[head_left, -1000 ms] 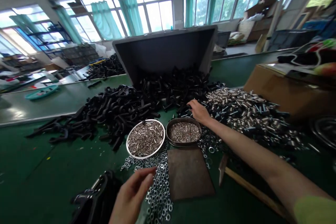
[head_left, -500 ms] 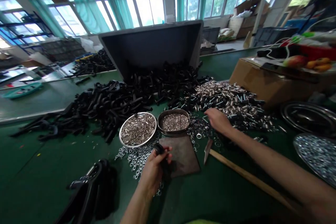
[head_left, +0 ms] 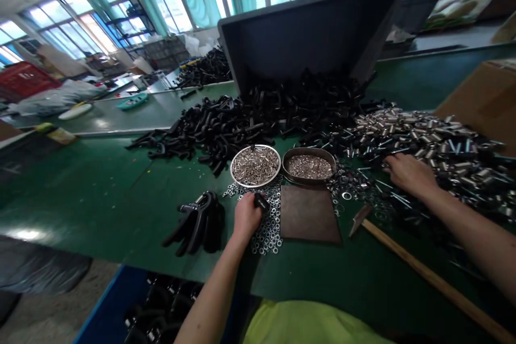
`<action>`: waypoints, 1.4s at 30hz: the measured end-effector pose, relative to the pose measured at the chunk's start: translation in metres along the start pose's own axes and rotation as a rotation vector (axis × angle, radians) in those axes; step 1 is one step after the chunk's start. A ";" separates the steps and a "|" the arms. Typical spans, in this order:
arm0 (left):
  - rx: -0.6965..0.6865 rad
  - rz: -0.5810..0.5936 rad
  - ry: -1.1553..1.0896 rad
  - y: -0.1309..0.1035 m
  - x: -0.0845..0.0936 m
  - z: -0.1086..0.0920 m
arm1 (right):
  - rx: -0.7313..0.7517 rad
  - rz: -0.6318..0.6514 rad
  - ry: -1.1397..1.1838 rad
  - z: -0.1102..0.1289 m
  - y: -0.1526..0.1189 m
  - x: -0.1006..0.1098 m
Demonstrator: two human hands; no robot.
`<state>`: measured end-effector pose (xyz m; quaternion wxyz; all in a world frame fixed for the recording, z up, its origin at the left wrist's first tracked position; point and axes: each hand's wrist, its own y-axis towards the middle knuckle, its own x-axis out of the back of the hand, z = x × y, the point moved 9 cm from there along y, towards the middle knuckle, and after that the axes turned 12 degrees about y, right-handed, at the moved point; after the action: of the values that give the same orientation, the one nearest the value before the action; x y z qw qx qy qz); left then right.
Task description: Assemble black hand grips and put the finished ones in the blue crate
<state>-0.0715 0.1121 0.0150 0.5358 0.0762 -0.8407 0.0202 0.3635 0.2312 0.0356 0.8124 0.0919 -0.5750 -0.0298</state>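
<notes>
My left hand point(head_left: 247, 219) is closed around a small black part point(head_left: 261, 202), likely plastic, whose end sticks out past the thumb. It hovers at the left of scattered metal nuts point(head_left: 271, 231), beside a flat brown plate point(head_left: 309, 214). At the near left edge of a heap of metal sleeves point(head_left: 433, 134), my right hand point(head_left: 413, 174) has its fingers bent together among black pieces and long screws. What those fingertips hold is hidden. A round dish of small metal pins point(head_left: 256, 165) and an oval tin of tiny metal pieces point(head_left: 309, 166) stand behind the plate.
A hammer point(head_left: 427, 274) lies right of the plate. Several black handle-like parts point(head_left: 199, 220) stand at left. Behind are a heap of black parts point(head_left: 213, 126) and a tipped grey crate point(head_left: 314, 37). A cardboard box point(head_left: 481, 99) is at right, a blue bin point(head_left: 115, 301) below.
The view has swung left and down. My left hand has moved from the plate's edge leftward over the nuts, still holding the black part. My right hand has reached farther right into the heap.
</notes>
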 end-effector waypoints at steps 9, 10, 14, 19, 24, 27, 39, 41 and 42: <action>-0.133 0.054 0.599 0.013 -0.028 -0.039 | -0.276 0.160 1.312 0.098 -0.076 -0.007; -0.147 0.060 0.613 0.013 -0.030 -0.039 | -0.308 0.221 1.462 0.116 -0.088 -0.013; -0.227 0.105 0.648 0.011 -0.034 -0.042 | -0.357 0.411 1.812 0.170 -0.122 -0.029; -0.317 0.173 0.657 0.010 -0.034 -0.046 | -0.358 0.488 1.884 0.195 -0.141 -0.042; -0.304 0.193 0.621 0.015 -0.031 -0.048 | -0.373 0.447 1.773 0.195 -0.148 -0.052; -0.277 0.175 0.564 0.019 -0.027 -0.045 | -0.327 0.394 1.654 0.190 -0.147 -0.050; 0.118 0.368 -0.842 -0.044 -0.019 -0.053 | -0.325 0.434 1.759 0.214 -0.149 -0.058; 0.156 0.418 -0.995 -0.059 -0.021 -0.063 | -0.311 0.439 1.777 0.222 -0.149 -0.059; 0.153 0.432 -1.030 -0.064 -0.021 -0.067 | -0.311 0.439 1.776 0.225 -0.149 -0.060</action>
<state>0.0070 0.0586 0.0215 0.0329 -0.0589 -0.9863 0.1507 0.1405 0.0683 0.0252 0.9455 -0.1397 0.2643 0.1291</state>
